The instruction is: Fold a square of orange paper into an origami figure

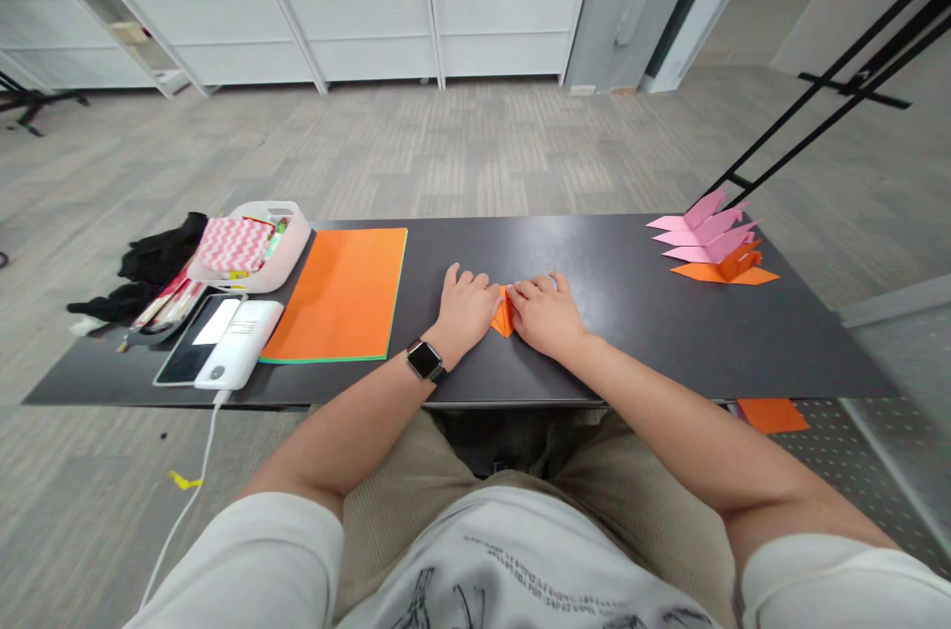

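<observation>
- Left of the frame: a white basket (295, 238) stands beside black cloth (159, 253). A white device (242, 342) with a cable (185, 505) lies near the table (616, 258) edge. Hazard: a snag on the hanging cable could pull the device off.
- Left of centre: an orange paper stack (346, 292) lies flat. Hazard: a sweep of the left forearm could skew it.
- Centre: the left hand (467, 307) is palm down, fingertips at the folded orange paper (504, 320). Whether it pinches or only presses cannot be told.
- Centre: the folded paper lies between both hands, partly covered. Hazard: uneven pressure could set a crooked crease; opposed pulling could tear it.
- Right of centre: the right hand (548, 312) mirrors the left, fingers bent over the paper's edge; its grip likewise cannot be told.
- Upper right: pink folded birds (702, 231) and an orange folded bird (732, 264) stand in a row. Hazard: a wide reach of the right arm could topple them.
</observation>
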